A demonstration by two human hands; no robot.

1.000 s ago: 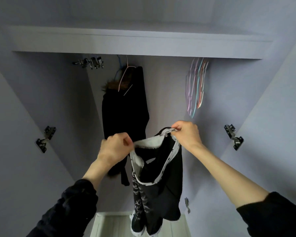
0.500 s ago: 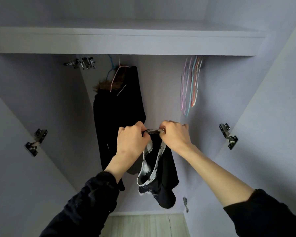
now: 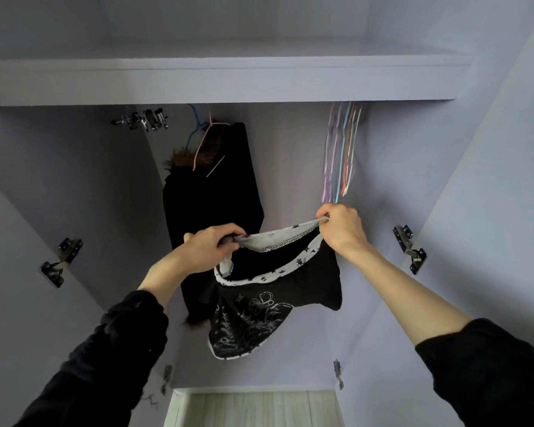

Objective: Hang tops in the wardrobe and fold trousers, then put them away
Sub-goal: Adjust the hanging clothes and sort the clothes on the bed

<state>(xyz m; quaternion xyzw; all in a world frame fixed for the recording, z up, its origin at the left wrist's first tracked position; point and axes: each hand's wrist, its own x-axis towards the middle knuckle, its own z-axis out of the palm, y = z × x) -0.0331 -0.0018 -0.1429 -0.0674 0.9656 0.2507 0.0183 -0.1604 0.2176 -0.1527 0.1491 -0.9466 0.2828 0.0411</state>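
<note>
**Black top held open in front of the wardrobe**

On the far left a metal hinge (image 3: 60, 261) sits on the open door panel. Higher up, a cluster of metal clips (image 3: 142, 120) hangs under the shelf (image 3: 228, 84). Next to them a dark coat (image 3: 211, 192) with a furry collar hangs on a pink hanger (image 3: 207, 149), with a blue hanger (image 3: 195, 127) just beside it.

The person's left hand (image 3: 208, 249) pinches one end of the white, star-printed neckband of a black top (image 3: 275, 300), fingers curled round the fabric. The top hangs in the air between both hands, in front of the coat and the wardrobe's back wall, its neck stretched open and a white drawing showing on its lower part. The right hand (image 3: 341, 229) grips the other end of the neckband, fingers closed on the cloth.

Above the right hand, a bunch of empty coloured hangers (image 3: 341, 149) hangs under the shelf. Further right, another hinge (image 3: 409, 248) sits on the right door panel.
</note>
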